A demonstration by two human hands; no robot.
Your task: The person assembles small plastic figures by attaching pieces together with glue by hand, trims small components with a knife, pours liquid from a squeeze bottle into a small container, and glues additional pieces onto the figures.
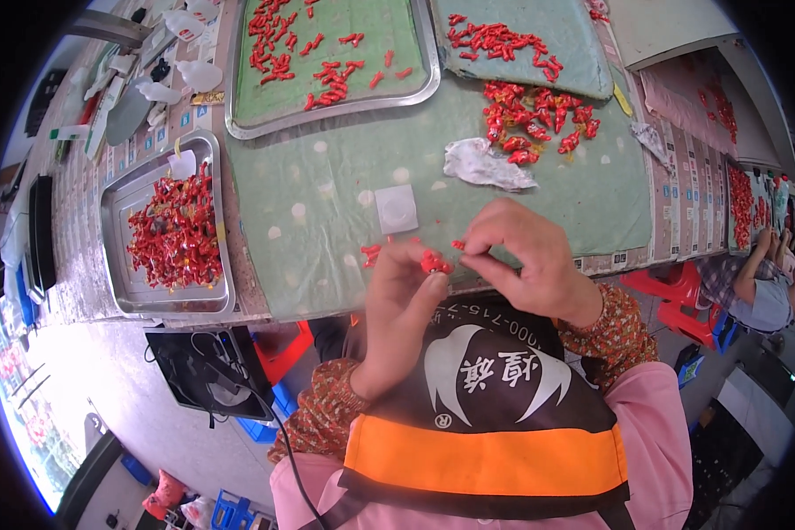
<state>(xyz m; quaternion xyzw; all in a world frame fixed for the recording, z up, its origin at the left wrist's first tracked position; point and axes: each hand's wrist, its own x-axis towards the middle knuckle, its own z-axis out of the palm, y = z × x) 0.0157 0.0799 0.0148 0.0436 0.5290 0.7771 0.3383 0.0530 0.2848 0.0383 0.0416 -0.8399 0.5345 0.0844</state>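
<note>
My left hand (404,291) pinches a small red figurine (435,262) between thumb and fingers, over the table's near edge. Just to its right, my right hand (526,261) holds a tiny red piece (458,245) at its fingertips, a little apart from the figurine. A few small red pieces (371,254) lie on the cloth beside my left hand. Beyond them sits a white square pad (397,210) with a faint round mark. Farther back right, a heap of red figurines (539,119) lies by a crumpled white cloth (488,165).
A metal tray (115,256) at left holds many red figurines. A green-lined tray (433,84) and a grey-green board (583,53) at the back carry red pieces. White bottles (199,75) stand far left. Other people's arms (755,265) show at right, near red stools (671,287).
</note>
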